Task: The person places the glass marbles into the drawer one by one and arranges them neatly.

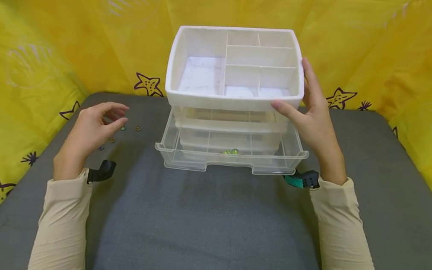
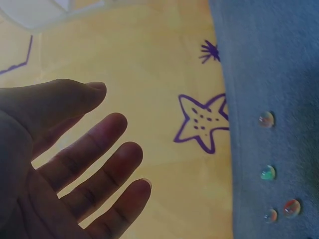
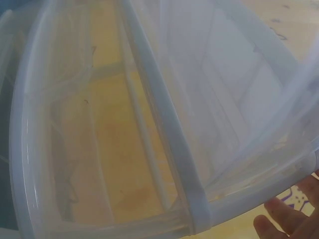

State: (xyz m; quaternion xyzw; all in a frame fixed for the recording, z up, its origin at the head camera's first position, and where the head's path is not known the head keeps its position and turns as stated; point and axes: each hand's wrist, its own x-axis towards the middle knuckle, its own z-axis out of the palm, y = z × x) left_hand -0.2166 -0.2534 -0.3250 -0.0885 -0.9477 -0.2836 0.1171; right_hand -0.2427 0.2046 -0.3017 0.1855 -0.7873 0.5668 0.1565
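A white desktop organizer [image 1: 193, 100] with a divided top tray stands at the back centre. Its clear bottom drawer [image 1: 188, 165] is pulled out, and green glass marbles [image 1: 233, 152] show in it. My right hand [image 1: 314, 111] holds the organizer's right side, thumb on the front rim and fingers along the side; in the right wrist view its fingertips [image 3: 279, 219] are beside the clear plastic. My left hand [image 1: 91, 126] hovers at the left with relaxed, slightly bent fingers and nothing in them. Several small glass marbles [image 2: 267, 173] lie on the grey cloth close by it.
A grey cloth [image 1: 208, 228] covers the table. Yellow fabric [image 1: 125, 28] with starfish drawings hangs behind and along both sides. Dark bands are on both wrists, the left one [image 1: 101, 172] beside the cuff.
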